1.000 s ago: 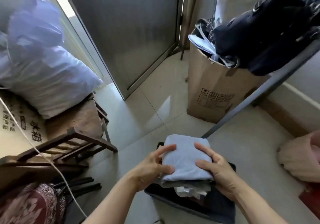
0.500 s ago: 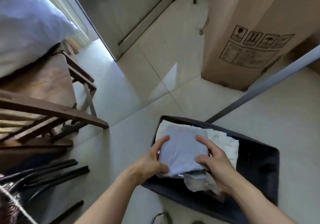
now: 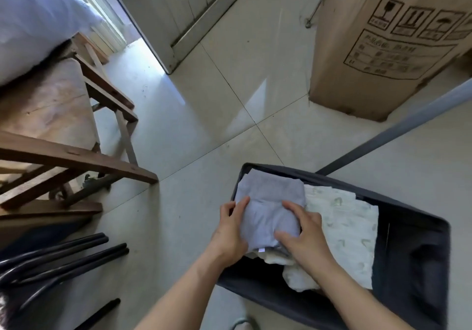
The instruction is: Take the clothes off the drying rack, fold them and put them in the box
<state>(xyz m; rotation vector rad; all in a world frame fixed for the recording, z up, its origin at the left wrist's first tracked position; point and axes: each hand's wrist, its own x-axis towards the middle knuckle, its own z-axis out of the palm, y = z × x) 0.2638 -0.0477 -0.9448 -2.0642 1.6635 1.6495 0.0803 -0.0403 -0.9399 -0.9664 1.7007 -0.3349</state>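
Folded grey-blue cloth (image 3: 268, 214) lies between our two hands at the left end of the dark fabric box (image 3: 419, 258), which sits on the tiled floor (image 3: 204, 115). Our left hand (image 3: 229, 235) grips the cloth's left edge, thumb on top, while our right hand (image 3: 304, 235) presses its right side with fingers spread and bent over the fabric, so both hands are clamped on the one garment. Just to the right of it in the box lies a pale patterned cloth (image 3: 342, 227), touching the grey-blue piece, and more light fabric shows under our right wrist; we cannot tell what those pieces are. The box's near edge is partly hidden by our forearms. A grey pole (image 3: 396, 125) slants past the box's far corner, cut off at the right edge. A cardboard carton (image 3: 378, 48) stands beyond, and a wooden chair (image 3: 76, 125) stands at left.
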